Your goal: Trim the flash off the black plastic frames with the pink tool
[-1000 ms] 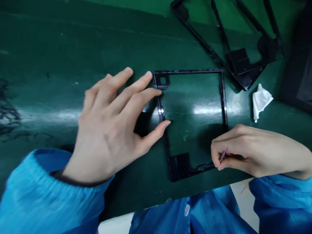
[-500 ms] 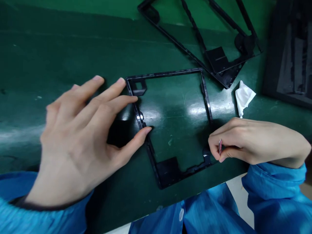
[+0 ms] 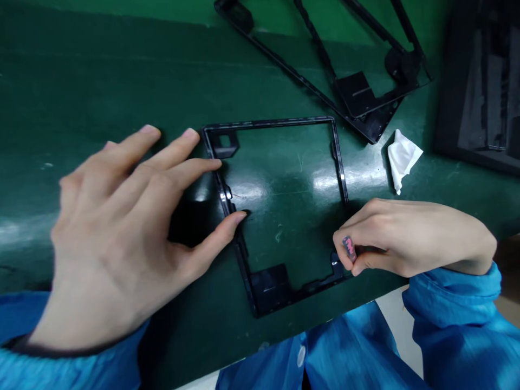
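Note:
A black rectangular plastic frame [image 3: 268,123] lies flat on the green table, at a slight slant. My left hand [image 3: 117,233] has its fingers spread, with the index fingertip and thumb resting on the frame's left side. Over the lower right corner of the frame, my right hand [image 3: 390,235] is closed in a pinch. Between its thumb and curled fingers sits a small flat grey piece with pink marks [image 3: 349,248]; its lower end is hidden, so its kind cannot be told. That hand covers part of the frame's right side.
More black frames [image 3: 298,78] overlap at the back right. A crumpled white tissue [image 3: 402,157] lies right of the frame. At the far right stands a dark container [image 3: 450,119] with dark parts in it. The green table [image 3: 101,81] ends just before my blue clothing.
The view has shifted slightly. My right hand has turned a little, so more of the grey and pink piece's face shows. The left hand keeps its place on the frame.

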### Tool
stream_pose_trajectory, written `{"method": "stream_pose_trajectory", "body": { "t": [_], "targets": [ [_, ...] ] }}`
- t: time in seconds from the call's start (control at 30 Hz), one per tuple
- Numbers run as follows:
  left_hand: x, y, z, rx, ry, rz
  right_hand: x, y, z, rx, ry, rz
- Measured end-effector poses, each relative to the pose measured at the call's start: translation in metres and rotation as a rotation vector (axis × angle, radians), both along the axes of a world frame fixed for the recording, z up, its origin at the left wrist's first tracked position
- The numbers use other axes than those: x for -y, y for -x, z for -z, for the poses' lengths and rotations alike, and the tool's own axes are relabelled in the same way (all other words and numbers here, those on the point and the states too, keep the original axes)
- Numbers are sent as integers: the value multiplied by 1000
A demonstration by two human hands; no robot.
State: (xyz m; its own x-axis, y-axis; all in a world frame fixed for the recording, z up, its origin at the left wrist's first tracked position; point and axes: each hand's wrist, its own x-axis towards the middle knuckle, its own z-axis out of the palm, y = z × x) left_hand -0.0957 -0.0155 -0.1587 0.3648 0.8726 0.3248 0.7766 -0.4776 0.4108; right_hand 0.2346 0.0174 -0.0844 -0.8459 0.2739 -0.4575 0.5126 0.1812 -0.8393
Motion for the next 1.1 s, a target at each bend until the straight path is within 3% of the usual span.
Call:
{"method": "stream_pose_trajectory", "body": {
  "t": [0.33,0.63,0.77,0.97,1.1],
  "targets": [
    [0,-5,-4,33,26,-35,3,8,-2,50,-33,23],
    [1,-5,-5,2,-63,-36,2,8,7,-104,-40,88],
    [4,-6,-11,-2,-149,-119,8,16,14,-94,-130,238],
    [6,-12,-13,26,-8,-82,8,20,25,-91,-161,580],
    [2,-10,-10,-15,-29,-133,16,28,34,-157,-125,689]
  ]
}}
